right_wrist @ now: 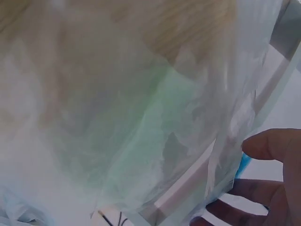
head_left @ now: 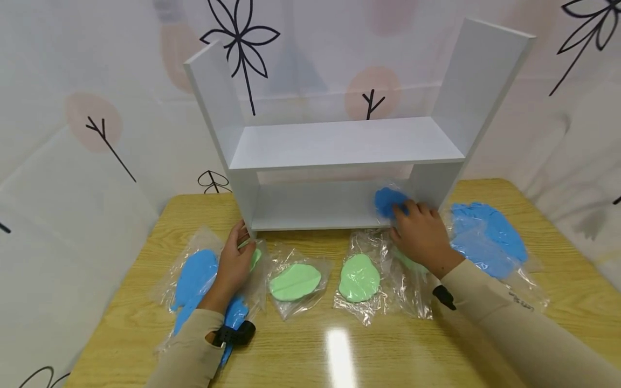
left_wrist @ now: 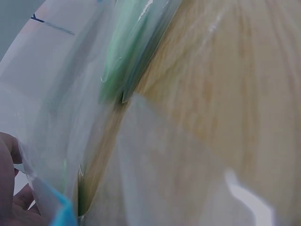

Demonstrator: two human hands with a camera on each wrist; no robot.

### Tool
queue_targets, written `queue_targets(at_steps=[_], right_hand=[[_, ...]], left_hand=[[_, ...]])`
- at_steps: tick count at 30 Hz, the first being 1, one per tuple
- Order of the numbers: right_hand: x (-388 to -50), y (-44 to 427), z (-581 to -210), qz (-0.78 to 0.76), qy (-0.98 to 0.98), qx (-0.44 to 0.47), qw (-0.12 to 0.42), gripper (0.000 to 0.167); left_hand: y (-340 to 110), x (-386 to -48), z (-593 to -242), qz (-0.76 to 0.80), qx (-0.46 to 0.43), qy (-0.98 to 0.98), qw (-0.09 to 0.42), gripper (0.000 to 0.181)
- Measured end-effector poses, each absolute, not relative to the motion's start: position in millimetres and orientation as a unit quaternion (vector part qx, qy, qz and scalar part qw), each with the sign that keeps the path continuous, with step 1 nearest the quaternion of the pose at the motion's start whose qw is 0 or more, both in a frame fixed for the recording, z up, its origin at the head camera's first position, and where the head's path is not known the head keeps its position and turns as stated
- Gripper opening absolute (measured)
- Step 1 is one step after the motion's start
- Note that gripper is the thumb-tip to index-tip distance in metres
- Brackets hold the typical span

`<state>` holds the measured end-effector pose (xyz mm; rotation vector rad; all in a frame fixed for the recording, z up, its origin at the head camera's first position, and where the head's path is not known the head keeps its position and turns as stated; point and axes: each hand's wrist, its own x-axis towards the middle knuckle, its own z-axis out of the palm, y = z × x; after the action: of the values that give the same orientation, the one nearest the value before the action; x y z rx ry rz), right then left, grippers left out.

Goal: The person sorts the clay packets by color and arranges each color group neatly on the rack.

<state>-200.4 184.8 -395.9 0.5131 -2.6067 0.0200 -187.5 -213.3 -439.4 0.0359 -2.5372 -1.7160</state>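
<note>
A white shelf unit (head_left: 310,223) stands on the wooden table. My left hand (head_left: 236,261) grips its lower left corner, fingers at the side panel and thumb in front. In the left wrist view only part of that hand (left_wrist: 14,188) shows, behind clear plastic. My right hand (head_left: 421,233) reaches onto the lower board at the right and holds the near edge of a clear bag of blue putty (head_left: 388,201). In the right wrist view, the thumb and fingers of that hand (right_wrist: 270,188) have a sliver of blue between them. Below the wrist hangs a blurred bag with pale green putty (right_wrist: 136,136).
Bags of light green putty (head_left: 295,282) lie in a row before the shelf, one more green bag (head_left: 359,277) right of centre. Flat bags of blue putty lie left (head_left: 196,277) and right (head_left: 490,237). A patterned cloth (head_left: 121,64) hangs behind the table (head_left: 301,350).
</note>
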Motion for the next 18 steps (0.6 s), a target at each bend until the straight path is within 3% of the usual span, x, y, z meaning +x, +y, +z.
queue_targets(at_steps=[8, 18], right_hand=[[-188.8, 186.4, -387.2, 0.063, -0.962, 0.190, 0.183, 0.047], [-151.0, 187.9, -382.5, 0.158, -0.929, 0.236, 0.236, 0.036]], left_hand=[[-212.9, -187.8, -442.0, -0.558, 0.016, -0.829, 0.038, 0.059], [-213.5, -187.0, -440.4, -0.554, 0.020, -0.831, 0.035, 0.060]])
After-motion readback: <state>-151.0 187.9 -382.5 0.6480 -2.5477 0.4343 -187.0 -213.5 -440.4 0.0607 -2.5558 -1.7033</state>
